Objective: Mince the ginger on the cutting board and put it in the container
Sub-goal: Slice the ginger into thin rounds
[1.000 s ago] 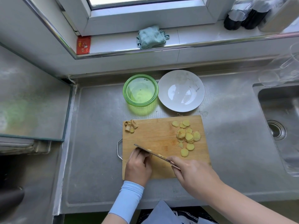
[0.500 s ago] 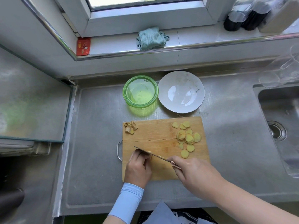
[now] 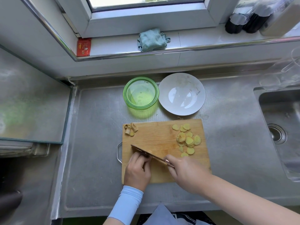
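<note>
A wooden cutting board [image 3: 155, 135] lies on the steel counter. Several yellow ginger slices [image 3: 188, 140] are piled on its right side, and ginger trimmings [image 3: 130, 129] sit at its far left corner. My right hand [image 3: 186, 172] grips the handle of a knife [image 3: 146, 152], whose blade runs diagonally across the board's near left part. My left hand [image 3: 138, 169] has its fingers curled against the blade, holding down a ginger piece that is mostly hidden. A green glass container [image 3: 140, 93] stands behind the board.
A white plate [image 3: 181, 93] sits right of the container. A sink [image 3: 282, 127] lies at the right, with clear glassware [image 3: 282, 75] behind it. A glass-topped surface [image 3: 32, 103] is at the left. A cloth [image 3: 152, 39] and dark bottles [image 3: 243, 21] rest on the windowsill.
The knife and both hands stay in nearly the same place over the board's near left part; only slight shifts of the blade and the view show.
</note>
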`<action>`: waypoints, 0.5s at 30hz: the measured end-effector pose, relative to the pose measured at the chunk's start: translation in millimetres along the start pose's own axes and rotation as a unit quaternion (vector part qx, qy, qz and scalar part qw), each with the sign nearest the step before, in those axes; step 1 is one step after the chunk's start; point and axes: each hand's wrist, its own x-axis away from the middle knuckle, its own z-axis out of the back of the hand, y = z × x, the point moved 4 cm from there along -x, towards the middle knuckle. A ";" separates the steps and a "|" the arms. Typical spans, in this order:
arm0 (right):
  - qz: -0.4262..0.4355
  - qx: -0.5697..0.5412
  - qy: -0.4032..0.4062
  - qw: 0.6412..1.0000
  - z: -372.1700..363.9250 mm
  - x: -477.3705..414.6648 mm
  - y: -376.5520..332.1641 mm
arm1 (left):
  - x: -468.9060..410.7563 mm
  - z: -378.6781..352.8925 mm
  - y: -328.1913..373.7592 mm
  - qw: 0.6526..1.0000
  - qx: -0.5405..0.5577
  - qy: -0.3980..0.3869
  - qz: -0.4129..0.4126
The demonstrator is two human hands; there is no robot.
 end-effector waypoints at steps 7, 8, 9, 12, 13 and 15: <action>0.029 -0.009 0.021 0.999 -2.5 -7.6 -3.3 | 6.8 -1.2 0.4 0.999 0.007 0.029 0.015; 0.036 -0.005 0.030 0.999 -3.4 -4.1 -3.4 | 8.0 -1.4 -0.4 0.999 0.006 0.036 0.022; 0.044 -0.002 0.039 0.998 -4.6 -0.4 -3.1 | 8.0 -1.8 -1.3 0.999 0.005 0.042 0.029; 0.052 -0.010 0.053 0.997 -6.7 14.8 1.8 | 7.6 -2.6 -3.3 0.998 0.004 0.059 0.032; 0.051 -0.010 0.053 0.997 -7.0 19.9 3.5 | 7.7 -2.0 -3.0 0.998 0.006 0.062 0.027; 0.048 -0.006 0.055 0.997 -7.1 27.2 5.7 | 7.2 -0.2 -1.0 0.998 0.008 0.061 0.015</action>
